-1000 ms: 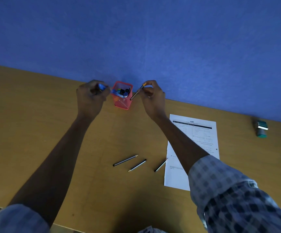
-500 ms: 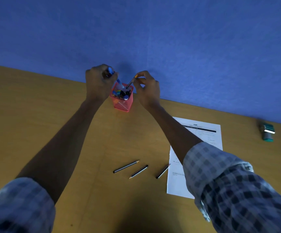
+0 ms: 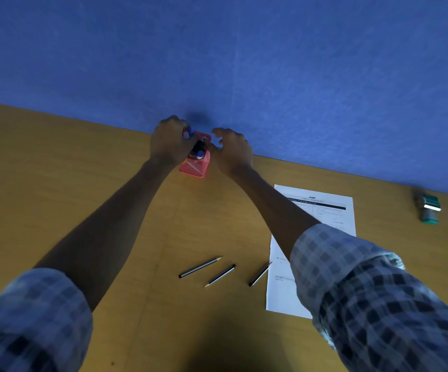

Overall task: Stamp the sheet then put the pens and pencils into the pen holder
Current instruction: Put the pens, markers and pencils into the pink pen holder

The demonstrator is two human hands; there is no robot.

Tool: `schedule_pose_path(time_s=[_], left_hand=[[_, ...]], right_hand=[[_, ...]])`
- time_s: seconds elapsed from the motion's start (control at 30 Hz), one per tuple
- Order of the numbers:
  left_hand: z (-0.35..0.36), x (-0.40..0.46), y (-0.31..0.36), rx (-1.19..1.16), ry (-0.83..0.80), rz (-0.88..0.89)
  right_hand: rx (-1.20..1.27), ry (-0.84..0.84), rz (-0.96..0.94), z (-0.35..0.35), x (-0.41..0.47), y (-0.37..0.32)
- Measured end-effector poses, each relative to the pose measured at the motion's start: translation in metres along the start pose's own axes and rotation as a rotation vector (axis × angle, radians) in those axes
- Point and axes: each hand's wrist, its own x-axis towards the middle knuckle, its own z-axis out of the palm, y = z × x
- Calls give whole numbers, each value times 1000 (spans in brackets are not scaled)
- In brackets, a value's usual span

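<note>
Both hands are at the red pen holder (image 3: 194, 165) by the far wall. The left hand (image 3: 170, 142) is curled shut on a blue pen (image 3: 187, 133) over the rim; the right hand (image 3: 230, 150) is spread and carries nothing. Several pens are already stowed. 3 pencils (image 3: 200, 267) are left on the worktop (image 3: 56, 183), beside the sheet (image 3: 316, 253). The stamp (image 3: 429, 208) is parked far right, so stamping is judged done.

Wooden table (image 3: 56, 183) set against a blue wall (image 3: 244, 63). Lay on it: red pen holder (image 3: 194, 167) near the wall, three pencils (image 3: 200, 267) loose in front, printed sheet (image 3: 284, 296) beside them, green stamp (image 3: 429, 209) far right.
</note>
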Motion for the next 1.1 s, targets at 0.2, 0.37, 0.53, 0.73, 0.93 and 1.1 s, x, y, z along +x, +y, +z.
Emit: schedule_pose_path(time_s=[0.2,0.37,0.53,0.73,0.93,1.1], left_hand=[[-9,-14,-3,-42,86,-7],[-12,-46,2,-108,197,-2],[-5,-86,13,-147,127,13],[16,-138,12,-79,-69,15],[29,-184,10,-63,-270,-87],[37,-212,5,-20,-392,-75]], right_hand=[[42,40,-16,-7,-17,9],[-12,7,-14,-11,-44,22],[-25,-42,-16,-11,-77,37],[-13,-158,-54,-11,-116,52],[-44,-276,-66,-10,-153,64],[-57,-352,-53,-9,-177,71]])
